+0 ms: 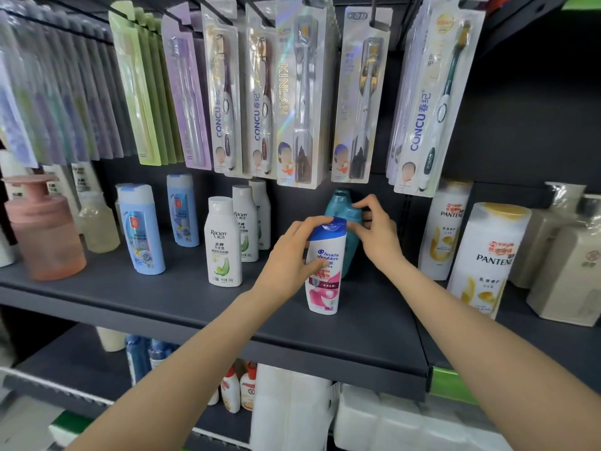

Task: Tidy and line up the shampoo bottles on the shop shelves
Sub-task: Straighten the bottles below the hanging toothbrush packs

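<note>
Left hand [289,255] wraps its fingers [317,264] around the white Head & Shoulders bottle [325,271], which stands upright near the front of the dark shelf [195,307]. Just behind it, right hand [377,229] grips the top of a teal shampoo bottle [344,206] that touches the white one's back. Further back and left sit three Raclen bottles [224,242] in a row and two pale blue bottles [141,229]; Pantene bottles [484,258] stand right, toothbrush packs [299,92] hang above.
</note>
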Demonstrator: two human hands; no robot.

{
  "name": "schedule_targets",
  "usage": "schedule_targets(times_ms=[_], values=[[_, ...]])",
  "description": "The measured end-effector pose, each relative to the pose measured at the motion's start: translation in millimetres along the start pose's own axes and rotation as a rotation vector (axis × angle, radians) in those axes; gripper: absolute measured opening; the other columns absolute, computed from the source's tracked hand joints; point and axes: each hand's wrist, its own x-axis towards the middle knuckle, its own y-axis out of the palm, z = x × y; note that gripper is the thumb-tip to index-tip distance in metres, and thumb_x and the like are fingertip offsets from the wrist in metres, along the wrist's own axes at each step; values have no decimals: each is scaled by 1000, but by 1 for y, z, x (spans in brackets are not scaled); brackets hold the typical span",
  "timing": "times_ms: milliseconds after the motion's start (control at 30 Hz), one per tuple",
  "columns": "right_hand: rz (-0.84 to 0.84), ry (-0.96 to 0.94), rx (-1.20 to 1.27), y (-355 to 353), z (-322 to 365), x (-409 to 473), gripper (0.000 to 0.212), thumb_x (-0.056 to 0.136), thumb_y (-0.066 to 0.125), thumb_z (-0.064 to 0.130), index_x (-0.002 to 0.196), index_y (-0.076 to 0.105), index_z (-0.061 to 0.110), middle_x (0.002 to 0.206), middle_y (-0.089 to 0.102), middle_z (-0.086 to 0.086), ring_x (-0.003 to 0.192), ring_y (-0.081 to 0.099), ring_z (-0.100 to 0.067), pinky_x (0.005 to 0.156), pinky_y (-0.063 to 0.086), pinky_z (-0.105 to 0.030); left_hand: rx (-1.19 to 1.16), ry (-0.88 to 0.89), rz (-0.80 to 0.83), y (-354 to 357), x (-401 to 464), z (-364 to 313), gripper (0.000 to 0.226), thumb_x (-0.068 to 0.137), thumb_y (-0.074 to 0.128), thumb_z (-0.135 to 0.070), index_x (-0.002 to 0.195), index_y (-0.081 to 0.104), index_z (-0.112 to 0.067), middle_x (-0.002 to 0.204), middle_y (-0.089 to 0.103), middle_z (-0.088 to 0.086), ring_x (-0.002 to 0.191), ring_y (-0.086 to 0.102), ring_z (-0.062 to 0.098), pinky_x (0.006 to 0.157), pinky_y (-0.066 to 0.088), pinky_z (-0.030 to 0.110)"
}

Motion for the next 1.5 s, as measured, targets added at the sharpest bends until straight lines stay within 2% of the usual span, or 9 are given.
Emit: schedule_targets(times_ms=[233,400,567,767,867,967,1133,1333,1500], values=[[7,-42,-56,-25,11,-27,21,87,64,16,105,55,20,100,63,-8,91,61,-17,79,53,-33,12,0,1,0,0,-1,68,78,71,-7,126,39,-45,116,48,-6,104,56,16,84,54,41],[40,-34,-40,-46,33,-46,18,87,63,20,104,58,24,85,62,4,76,59,-5,58,44,-11,34,8,-3,0,-2,-4,68,79,70,-7,128,38,-42,117,49,-3,103,57,19,83,55,42],[67,55,176,-60,54,-57,20,85,65,18,93,59,36,85,65,-3,86,65,-19,68,56,-37,43,8,6,-1,-4,-8,73,80,68,-5,133,35,-43,120,50,-1,100,58,14,86,54,38],[50,234,567,-65,66,-73,20,88,62,10,105,58,18,93,65,-10,86,67,-18,63,58,-33,-23,33,-189,-14,-28,-34,48,92,55,-13,135,40,-28,123,49,-10,101,51,4,87,44,19],[6,296,730,-60,63,-83,16,89,60,10,103,56,18,94,66,-7,88,67,-20,65,58,-37,-117,-63,19,-26,-47,-44,22,95,50,-27,116,56,-25,107,64,-8,94,60,7,83,49,25],[-33,320,867,-53,64,-89,14,91,57,9,103,55,16,97,66,-5,91,68,-20,72,59,-42,-210,-154,326,-38,-63,-46,31,91,56,-30,122,55,-25,111,67,-8,101,64,7,88,51,25],[-2,296,918,-44,70,-100,14,91,56,7,101,55,17,90,70,0,94,69,-21,77,58,-44,-351,-210,369,-51,-79,-38,43,87,63,-14,128,50,-23,113,65,-2,101,65,14,84,56,34],[19,421,828,-36,70,-116,16,93,56,21,105,54,12,108,60,-9,100,66,-26,80,58,-41,167,74,142,-61,-93,-26,56,81,71,-15,123,47,-43,114,62,-7,98,59,5,87,47,14],[31,433,999,-39,66,-125,24,93,55,10,116,52,3,116,62,-17,103,66,-22,83,57,-32,418,202,-22,-66,-97,-26,54,75,76,-12,124,57,-25,112,57,0,99,55,18,85,45,29]])
